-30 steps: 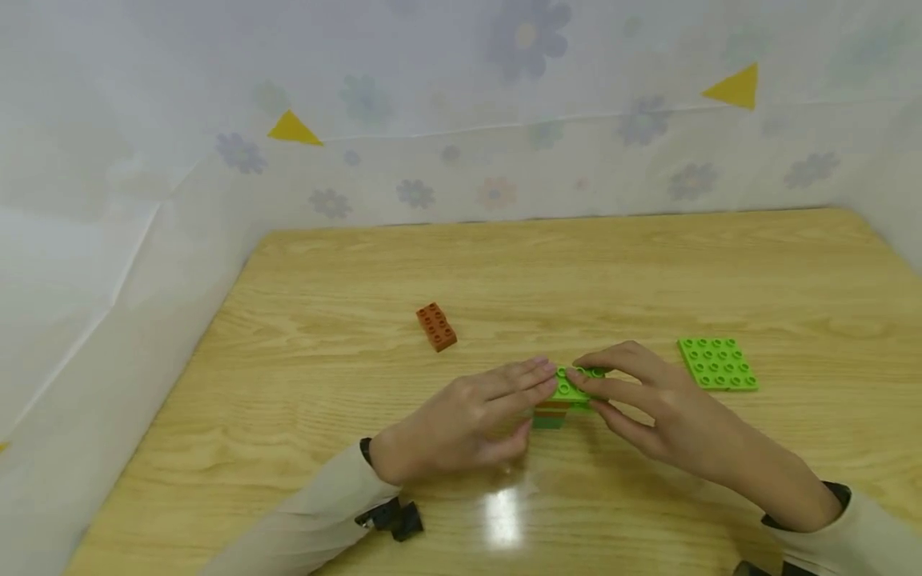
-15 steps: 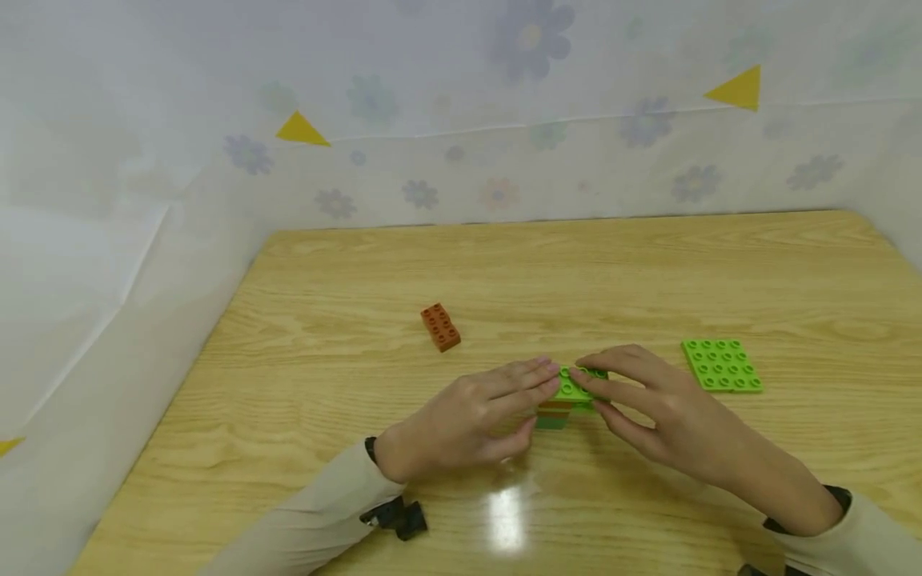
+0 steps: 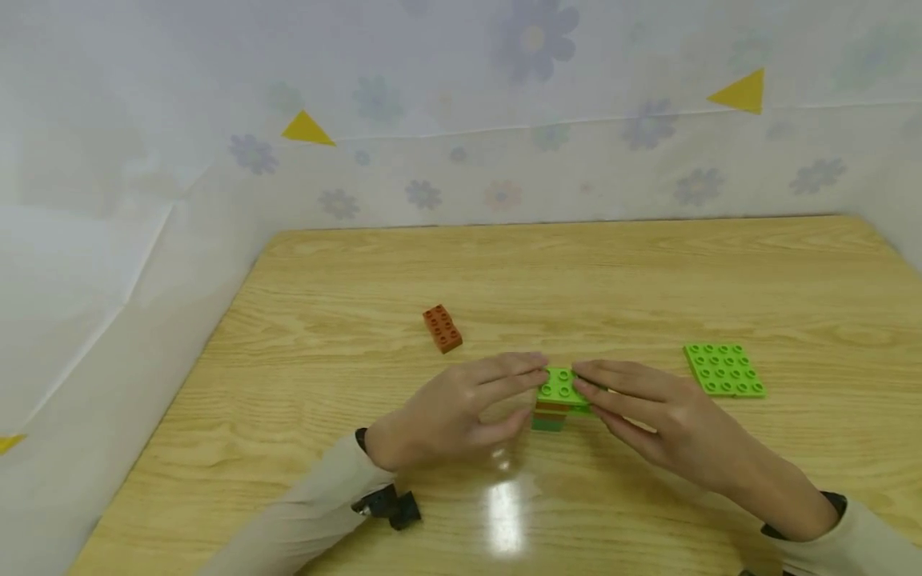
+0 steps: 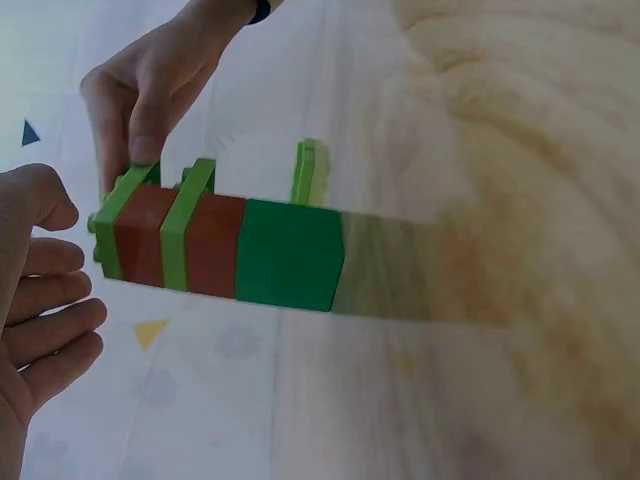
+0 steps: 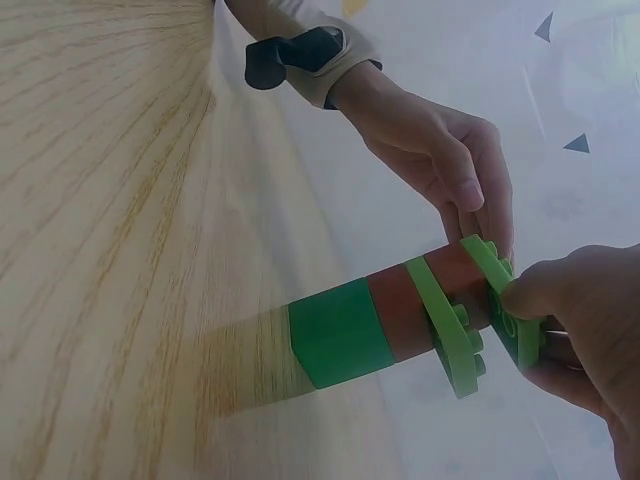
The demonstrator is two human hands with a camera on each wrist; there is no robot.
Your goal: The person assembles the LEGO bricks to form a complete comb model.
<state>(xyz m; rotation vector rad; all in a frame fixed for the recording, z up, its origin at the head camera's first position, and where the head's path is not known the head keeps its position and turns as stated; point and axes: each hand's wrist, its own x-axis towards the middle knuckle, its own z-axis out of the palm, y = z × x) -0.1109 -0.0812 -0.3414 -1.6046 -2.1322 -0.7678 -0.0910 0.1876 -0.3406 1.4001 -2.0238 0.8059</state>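
Observation:
A small upright tower of toy building bricks stands on the table between the hands. From the bottom it has a dark green brick, a brown brick, a light green plate, a second brown brick and a light green top plate. Both plates jut out to the right past the bricks. My right hand pinches the overhanging end of the top plate, thumb below and fingers over the studs. My left hand has relaxed fingers, their tips right at the top plate's left edge; the palm stands off the tower.
A loose reddish-brown brick lies farther back, left of the tower. To the right lies a square light green studded plate. The wooden table ends at a flowered white curtain behind.
My left hand has drawn back slightly leftward, uncovering more studs of the top plate. The fingers of my right hand have come closer together and lie lower over the plate.

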